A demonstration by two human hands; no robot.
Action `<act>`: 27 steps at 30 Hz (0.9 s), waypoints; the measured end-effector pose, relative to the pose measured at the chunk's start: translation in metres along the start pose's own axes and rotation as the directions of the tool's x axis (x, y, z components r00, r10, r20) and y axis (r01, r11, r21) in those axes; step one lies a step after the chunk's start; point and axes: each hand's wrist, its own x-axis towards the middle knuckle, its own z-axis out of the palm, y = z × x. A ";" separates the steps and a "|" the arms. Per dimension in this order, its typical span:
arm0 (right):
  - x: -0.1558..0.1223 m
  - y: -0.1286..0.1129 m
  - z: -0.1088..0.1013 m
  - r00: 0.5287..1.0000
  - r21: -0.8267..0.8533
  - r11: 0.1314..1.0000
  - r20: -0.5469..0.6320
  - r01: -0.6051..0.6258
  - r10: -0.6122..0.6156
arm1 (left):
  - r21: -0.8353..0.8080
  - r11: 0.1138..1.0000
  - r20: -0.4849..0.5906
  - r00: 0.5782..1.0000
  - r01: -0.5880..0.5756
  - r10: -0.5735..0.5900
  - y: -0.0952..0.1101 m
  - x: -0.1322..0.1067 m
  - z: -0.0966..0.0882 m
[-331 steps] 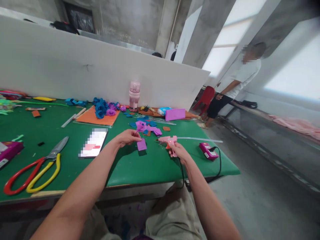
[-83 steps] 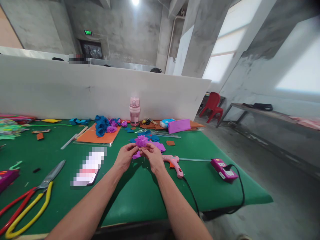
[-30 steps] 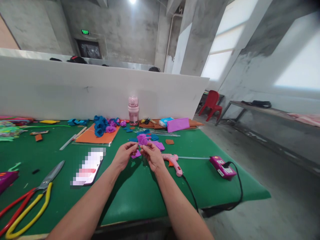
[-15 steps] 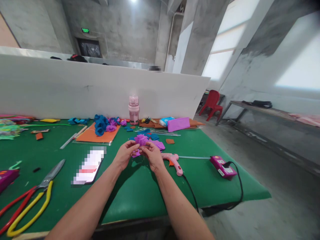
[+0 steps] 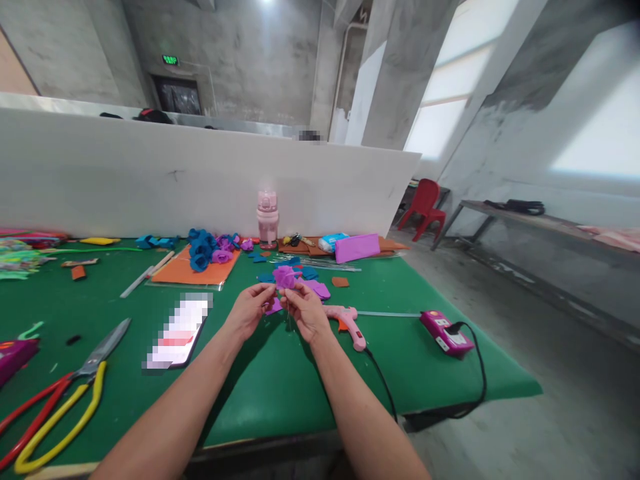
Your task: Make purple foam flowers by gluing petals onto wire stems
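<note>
A purple paper flower [image 5: 285, 277] is held up between both hands above the green table. My right hand [image 5: 306, 311] pinches it near its base. My left hand [image 5: 251, 310] is closed at its left side, thumb and fingertips together at the petals' edge; the exact contact is too small to make out. Purple paper pieces [image 5: 315, 289] lie behind and beneath the hands, with blue pieces [image 5: 309, 273] farther back. Close to my right hand lies a pink glue gun [image 5: 350, 325], a clear glue stick reaching out of its back.
A purple power box [image 5: 447, 333] with a plugged-in black cable sits at the right. On the left lie a phone [image 5: 181, 331] and large scissors [image 5: 95, 360]. Blue and purple paper flowers [image 5: 201, 252] rest on an orange sheet [image 5: 173, 268]. A pink bottle [image 5: 268, 220] stands before the white partition [image 5: 200, 173].
The purple flower has tipped slightly and risen a little. My left fingers have drawn a little away from its middle toward the left, while my right hand keeps its pinch.
</note>
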 end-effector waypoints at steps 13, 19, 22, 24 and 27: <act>-0.002 -0.002 0.001 0.998 0.043 0.997 -0.002 -0.064 0.064 | -0.096 0.995 0.003 1.000 -0.003 0.003 0.007 -0.004 0.004; -0.004 -0.004 0.002 0.996 0.081 0.993 0.034 -0.083 0.081 | -0.047 0.999 -0.012 1.000 -0.019 0.019 0.003 -0.002 0.004; -0.005 -0.004 0.003 0.996 0.075 0.993 0.036 -0.087 0.085 | -0.027 0.999 -0.010 1.000 -0.027 0.027 0.000 -0.001 0.003; -0.005 -0.004 0.003 0.995 0.067 0.994 0.044 -0.089 0.086 | -0.033 0.999 -0.010 0.999 -0.037 0.036 -0.001 0.000 0.002; -0.005 -0.003 0.003 0.995 0.053 0.995 0.055 -0.086 0.083 | -0.047 0.998 -0.001 0.999 -0.049 0.049 0.000 0.000 0.002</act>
